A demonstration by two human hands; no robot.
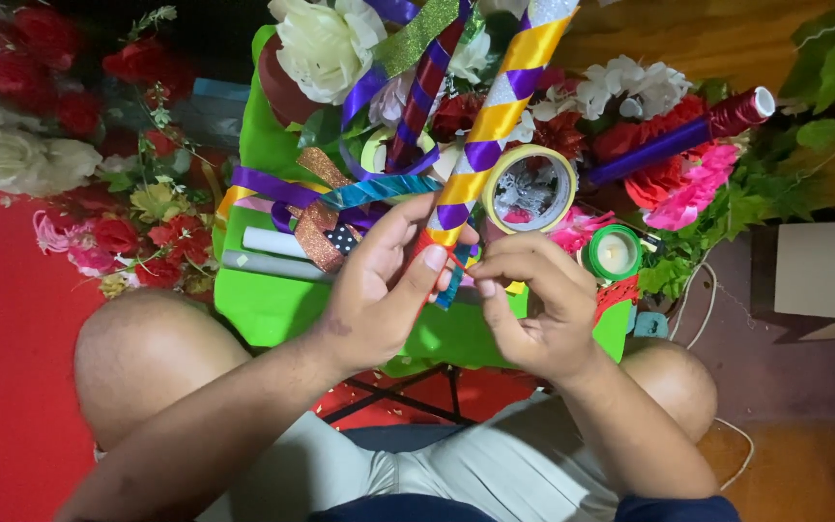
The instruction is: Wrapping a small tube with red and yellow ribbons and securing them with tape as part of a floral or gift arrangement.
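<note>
A green tray (273,309) fills the middle of the frame, heaped with artificial flowers (326,43), ribbon and tape. A long stick wrapped in yellow and purple ribbon (495,116) runs from the top centre down to the hands. The left hand (379,290) has its grip clamped round the stick's lower end. The right hand (533,304), just beside it, has fingertips pinched together on the ribbon's loose end. A clear tape roll (531,188) lies just above. If the pinch slackens, I judge the wrap could unwind or wrinkle.
</note>
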